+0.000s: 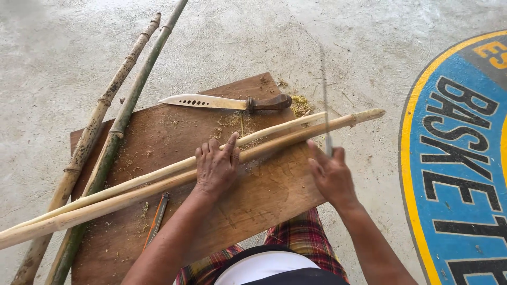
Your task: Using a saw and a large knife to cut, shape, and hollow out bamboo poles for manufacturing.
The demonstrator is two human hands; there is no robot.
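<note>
1. Two peeled bamboo poles [174, 177], pale yellow-tan and smooth, lie side by side across the wooden board [264, 195], slanting from beyond its lower left edge to past its upper right corner; the nearer pole ends in a knobbly node tip.
2. The left hand [215, 168] lies flat on both poles at the middle of the board, fingers [230, 143] spread and pressing down, not wrapped around them.
3. The right hand [331, 177], just beside the board's right edge, is clenched on a thin saw blade [324, 100] that stands upright and blurred, its lower part meeting the nearer pole.
4. The board is a reddish-brown plank, scratched and dusted with pale sawdust and fibre shavings, lying on the rough grey concrete floor [53, 63].
5. A long knife [227, 102] with a holed steel blade and dark wooden handle lies along the board's far edge.
6. Two unpeeled bamboo stalks [113, 113], mottled green and brown with ringed nodes, cross the board's left corner.
7. A small orange-handled tool [157, 219] lies on the board's near left part, below the poles.
</note>
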